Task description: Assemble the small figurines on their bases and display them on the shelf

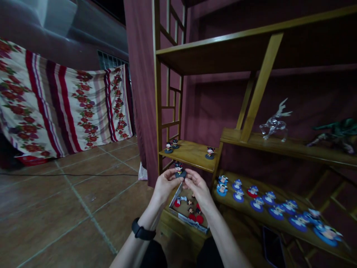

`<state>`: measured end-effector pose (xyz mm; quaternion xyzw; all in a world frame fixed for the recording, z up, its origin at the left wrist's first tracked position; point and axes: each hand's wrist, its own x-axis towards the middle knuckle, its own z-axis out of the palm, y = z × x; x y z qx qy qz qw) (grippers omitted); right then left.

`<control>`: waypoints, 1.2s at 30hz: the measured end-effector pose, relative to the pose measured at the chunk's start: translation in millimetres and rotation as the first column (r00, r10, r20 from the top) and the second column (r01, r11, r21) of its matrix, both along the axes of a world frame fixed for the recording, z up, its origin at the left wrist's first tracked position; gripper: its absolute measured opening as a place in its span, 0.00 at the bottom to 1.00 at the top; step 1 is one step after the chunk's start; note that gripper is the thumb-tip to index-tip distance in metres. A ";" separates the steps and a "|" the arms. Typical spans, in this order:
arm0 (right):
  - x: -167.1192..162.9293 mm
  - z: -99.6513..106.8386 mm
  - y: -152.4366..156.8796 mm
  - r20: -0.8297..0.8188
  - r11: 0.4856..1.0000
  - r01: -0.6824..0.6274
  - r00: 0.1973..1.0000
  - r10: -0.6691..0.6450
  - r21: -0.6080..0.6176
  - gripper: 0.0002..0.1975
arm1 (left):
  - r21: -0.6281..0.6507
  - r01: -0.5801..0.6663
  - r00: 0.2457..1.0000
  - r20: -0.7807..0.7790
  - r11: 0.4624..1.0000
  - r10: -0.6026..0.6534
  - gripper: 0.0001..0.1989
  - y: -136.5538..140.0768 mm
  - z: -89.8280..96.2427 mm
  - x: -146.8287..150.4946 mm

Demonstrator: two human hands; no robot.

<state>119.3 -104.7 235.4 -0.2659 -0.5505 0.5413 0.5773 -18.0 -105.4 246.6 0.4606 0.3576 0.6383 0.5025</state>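
Between my two hands is a small black-haired figurine (179, 170) on a dark round base, held upright in front of the small shelf (192, 155). The fingers and thumb of my left hand (167, 182) grip its base from the left. On the other side, my right hand (196, 185) pinches the same base. Two similar figurines (169, 147) stand at the shelf's left end, and another figurine (210, 152) stands near its right end. Below my hands, an open cardboard box (184, 217) contains several small figurines, some with red bases; my right forearm partly covers it.
On the lower right shelf (242, 203) stand several blue-and-white figurines (258, 203). A clear deer ornament (275, 124) and a dark green figure (338, 134) occupy the shelf above. A dark flat object (273, 245) lies at lower right. A cable (69, 174) crosses the tiled floor.
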 end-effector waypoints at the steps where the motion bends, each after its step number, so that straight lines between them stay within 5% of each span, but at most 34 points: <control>1: 1.4 0.7 -0.5 -0.003 1.000 0.009 1.000 -0.009 -0.004 0.23 | -0.004 0.011 1.000 0.002 1.000 -0.011 0.26 1.2 1.7 0.7; 16: 20.3 5.2 -1.2 -0.026 0.992 0.123 0.992 -0.122 0.012 0.17 | -0.097 0.104 0.994 0.054 0.990 -0.099 0.23 7.3 6.3 17.5; 24: 30.0 -7.5 -7.9 -0.054 0.997 0.075 0.996 -0.076 -0.019 0.20 | 0.003 0.019 0.999 -0.033 1.000 -0.019 0.24 19.1 8.1 20.5; 30: 37.7 -61.1 -11.3 0.012 0.993 0.046 0.999 -0.045 -0.106 0.20 | 0.122 -0.004 0.995 -0.094 0.993 0.016 0.23 31.3 24.4 29.8; 36: 37.7 -162.6 -21.0 0.120 0.946 0.137 0.987 -0.106 -0.293 0.21 | 0.223 -0.082 0.971 -0.204 0.972 0.128 0.22 54.1 33.2 52.6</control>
